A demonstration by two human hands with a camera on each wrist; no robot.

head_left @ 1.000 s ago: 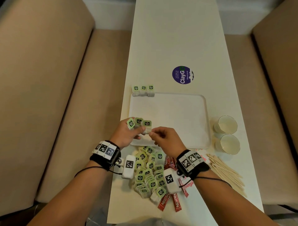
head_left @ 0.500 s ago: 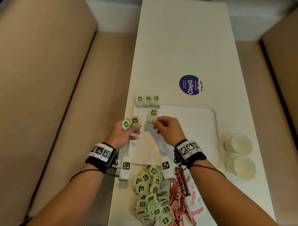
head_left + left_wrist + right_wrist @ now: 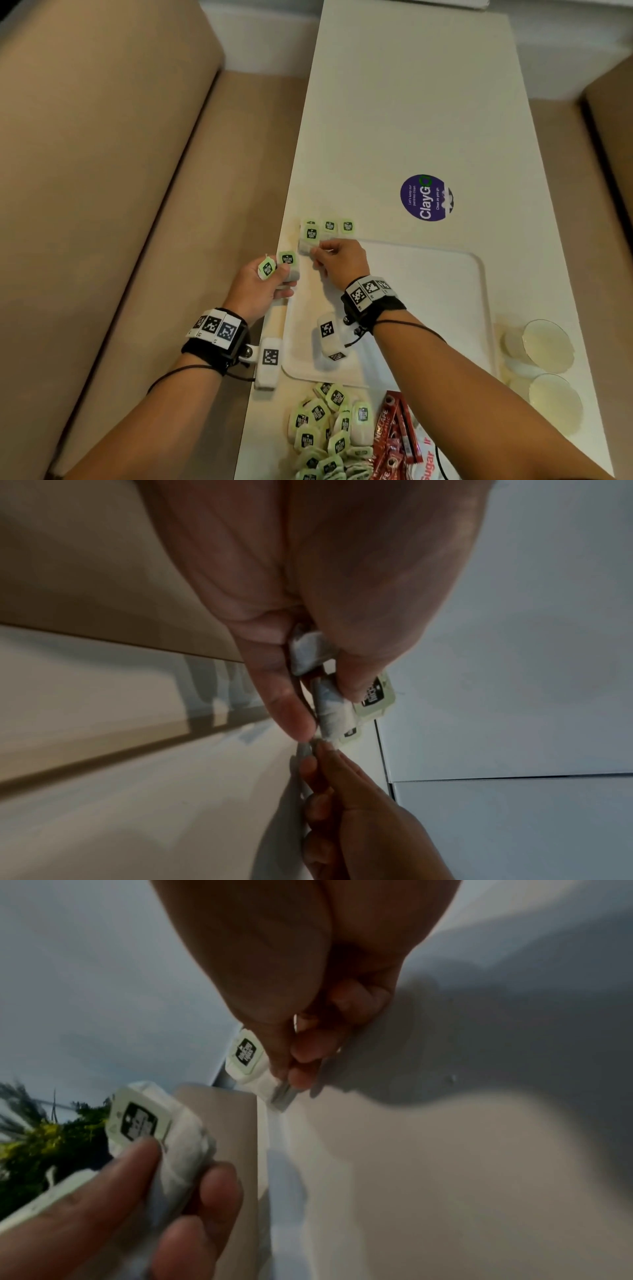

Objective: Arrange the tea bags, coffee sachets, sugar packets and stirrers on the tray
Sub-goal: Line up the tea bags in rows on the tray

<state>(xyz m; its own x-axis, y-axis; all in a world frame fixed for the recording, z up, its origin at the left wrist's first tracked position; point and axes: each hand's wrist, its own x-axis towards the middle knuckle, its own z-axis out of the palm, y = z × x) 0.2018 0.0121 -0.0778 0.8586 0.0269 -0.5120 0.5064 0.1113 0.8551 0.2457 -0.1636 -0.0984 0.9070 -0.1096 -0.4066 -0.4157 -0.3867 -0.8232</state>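
Head view: our right hand [image 3: 339, 260] pinches one tea bag [image 3: 310, 238] at the far left corner of the tray [image 3: 445, 308]; our left hand [image 3: 260, 287] grips two tea bags [image 3: 277, 265] just left of it. Wrist views: both pinches confirmed, fingers curled tight

White tray [image 3: 445, 308] flat mid-table. Row of green-tagged tea bags [image 3: 329, 226] just past tray's far-left corner; one more tea bag [image 3: 310, 240] pinched at that corner, two tea bags [image 3: 277, 265] held left of tray. Heap of tea bags [image 3: 325, 435] near tray's near edge; red coffee sachets [image 3: 394, 438] right of heap, white sugar packets [image 3: 428, 459] beside them.
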